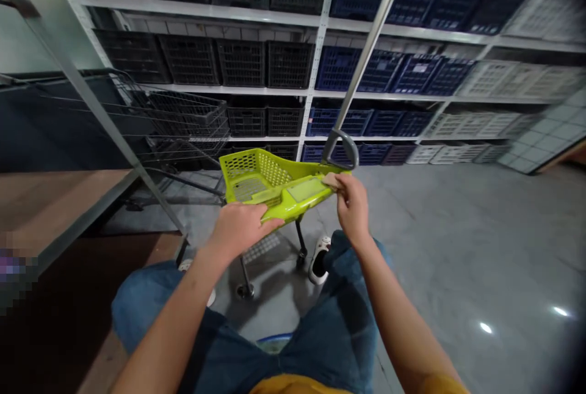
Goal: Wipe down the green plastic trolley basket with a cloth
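In front of me stands a small lime-green shopping cart (274,168) with a perforated plastic basket and grey wheeled legs. My left hand (240,223) grips the near left end of its handle panel, thumb along the top. At the panel's right end, my right hand (352,204) is closed on a beige cloth (331,181), pressed against the green plastic. A pale rectangular inset (306,190) lies on the panel between the hands. Just beyond the right hand, a grey loop (341,148) is at the foot of a tall metal pole (373,36).
Behind the cart, shelving holds black crates (187,61), blue crates (339,68) and white crates (489,79). A dark wire shopping cart (183,116) stands at the left, beside a brown-topped table (64,198). Between my legs a blue-rimmed round container (274,339) shows partly.
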Motion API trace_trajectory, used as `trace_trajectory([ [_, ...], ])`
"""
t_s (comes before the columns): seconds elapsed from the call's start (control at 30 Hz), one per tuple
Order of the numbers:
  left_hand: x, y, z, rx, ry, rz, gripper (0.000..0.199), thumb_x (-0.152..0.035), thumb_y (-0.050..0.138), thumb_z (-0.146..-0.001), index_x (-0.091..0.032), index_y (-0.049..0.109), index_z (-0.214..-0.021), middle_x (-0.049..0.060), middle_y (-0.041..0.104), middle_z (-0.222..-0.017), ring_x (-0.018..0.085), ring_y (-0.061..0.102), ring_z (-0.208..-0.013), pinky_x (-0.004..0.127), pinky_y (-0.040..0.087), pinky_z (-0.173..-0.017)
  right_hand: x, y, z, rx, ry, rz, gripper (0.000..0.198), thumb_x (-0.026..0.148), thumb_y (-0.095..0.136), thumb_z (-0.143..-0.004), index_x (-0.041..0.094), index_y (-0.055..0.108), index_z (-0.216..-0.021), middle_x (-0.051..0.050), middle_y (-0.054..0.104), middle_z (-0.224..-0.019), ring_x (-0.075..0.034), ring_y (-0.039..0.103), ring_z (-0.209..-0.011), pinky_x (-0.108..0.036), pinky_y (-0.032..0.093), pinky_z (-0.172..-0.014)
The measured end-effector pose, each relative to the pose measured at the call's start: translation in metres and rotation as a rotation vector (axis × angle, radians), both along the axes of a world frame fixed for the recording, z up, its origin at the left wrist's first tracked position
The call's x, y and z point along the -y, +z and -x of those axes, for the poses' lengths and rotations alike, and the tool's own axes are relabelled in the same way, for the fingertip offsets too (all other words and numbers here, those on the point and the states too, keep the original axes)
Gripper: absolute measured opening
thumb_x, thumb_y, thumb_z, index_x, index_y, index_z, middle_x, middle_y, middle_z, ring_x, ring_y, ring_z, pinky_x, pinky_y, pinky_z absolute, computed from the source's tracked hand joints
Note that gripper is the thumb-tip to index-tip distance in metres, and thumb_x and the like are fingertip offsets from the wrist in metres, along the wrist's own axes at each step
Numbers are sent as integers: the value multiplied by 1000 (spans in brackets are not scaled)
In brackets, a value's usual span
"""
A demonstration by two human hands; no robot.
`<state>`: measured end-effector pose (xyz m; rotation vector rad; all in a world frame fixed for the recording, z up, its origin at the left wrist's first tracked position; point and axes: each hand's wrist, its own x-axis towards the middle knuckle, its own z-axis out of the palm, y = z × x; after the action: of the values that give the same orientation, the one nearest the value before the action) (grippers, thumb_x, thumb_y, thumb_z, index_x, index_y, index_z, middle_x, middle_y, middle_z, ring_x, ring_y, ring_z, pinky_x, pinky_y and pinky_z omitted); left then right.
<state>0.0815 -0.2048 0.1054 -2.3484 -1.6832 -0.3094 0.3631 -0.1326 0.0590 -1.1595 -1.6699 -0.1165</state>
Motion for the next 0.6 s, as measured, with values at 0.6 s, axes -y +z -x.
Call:
trace_trajectory([
  [0.6,0,-6,-14,56,69,-75,51,-64,42,-88,-22,67,-75,7,74,-75,25,69,-71,31,40,-58,2,37,42,179,105,153,34,9,45,-83,22,67,-106,-9,62,-104,-25,51,-102,-40,38,-92],
])
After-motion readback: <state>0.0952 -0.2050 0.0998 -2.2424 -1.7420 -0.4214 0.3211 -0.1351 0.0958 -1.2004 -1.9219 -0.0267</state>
